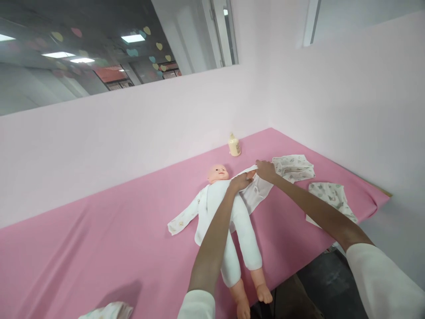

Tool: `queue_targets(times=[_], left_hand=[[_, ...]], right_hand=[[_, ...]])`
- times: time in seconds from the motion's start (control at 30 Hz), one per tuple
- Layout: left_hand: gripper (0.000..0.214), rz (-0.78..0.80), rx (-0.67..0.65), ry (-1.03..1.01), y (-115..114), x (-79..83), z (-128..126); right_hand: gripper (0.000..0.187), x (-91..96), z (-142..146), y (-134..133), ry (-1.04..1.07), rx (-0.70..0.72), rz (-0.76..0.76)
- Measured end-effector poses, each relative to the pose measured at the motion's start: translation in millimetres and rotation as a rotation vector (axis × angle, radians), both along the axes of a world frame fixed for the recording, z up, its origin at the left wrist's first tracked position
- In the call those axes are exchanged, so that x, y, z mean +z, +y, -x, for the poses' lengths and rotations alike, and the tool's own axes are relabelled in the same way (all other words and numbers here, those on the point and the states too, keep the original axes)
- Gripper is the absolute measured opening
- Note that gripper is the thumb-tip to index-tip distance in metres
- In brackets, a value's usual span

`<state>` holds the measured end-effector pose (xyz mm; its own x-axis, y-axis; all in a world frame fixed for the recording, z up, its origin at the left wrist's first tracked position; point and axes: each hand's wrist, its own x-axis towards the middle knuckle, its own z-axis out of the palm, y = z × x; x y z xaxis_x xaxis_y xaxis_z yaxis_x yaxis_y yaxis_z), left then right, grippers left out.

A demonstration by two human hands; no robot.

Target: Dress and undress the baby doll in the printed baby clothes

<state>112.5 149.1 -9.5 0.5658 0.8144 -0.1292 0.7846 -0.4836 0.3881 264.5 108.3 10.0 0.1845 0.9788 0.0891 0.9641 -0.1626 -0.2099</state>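
A baby doll [215,195] with a white cloth body lies on its back, head toward the wall and bare feet at the near table edge. Spread beneath it is an open white baby shirt [257,195] with small prints, one sleeve stretched out to the left. My left hand [241,181] is closed around the doll's arm on the right side of the picture. Just beyond, my right hand [265,170] pinches the shirt's cloth near the doll's hand. My fingers partly hide the doll's hand and the sleeve there.
A pink-covered table [133,221] meets the white wall. Near the wall stands a cream pump bottle [234,146]. Printed baby clothes [295,167] lie to the right, with another folded printed cloth [330,197] closer. More cloth [111,311] shows at the bottom left.
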Motion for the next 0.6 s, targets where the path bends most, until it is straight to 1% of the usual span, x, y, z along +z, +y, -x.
queue_targets(times=[0.2, 0.4, 0.5, 0.6], left_hand=[[0.043, -0.060, 0.030, 0.016, 0, -6.4, -4], [0.029, -0.079, 0.049, 0.092, 0, -5.2, -1], [0.028, -0.094, 0.040, 0.118, -3, -3.3, -1], [0.029, -0.129, -0.003, 0.137, -9, -1.2, -2]], right_hand=[[0.027, -2.0, 24, -11, 0.055, 0.113, -0.052], [0.036, -9.4, 33, -23, 0.208, 0.248, -0.077], [0.040, -15.1, 30, -26, 0.276, 0.244, -0.085], [0.046, -25.8, 20, -28, 0.325, 0.175, -0.077]])
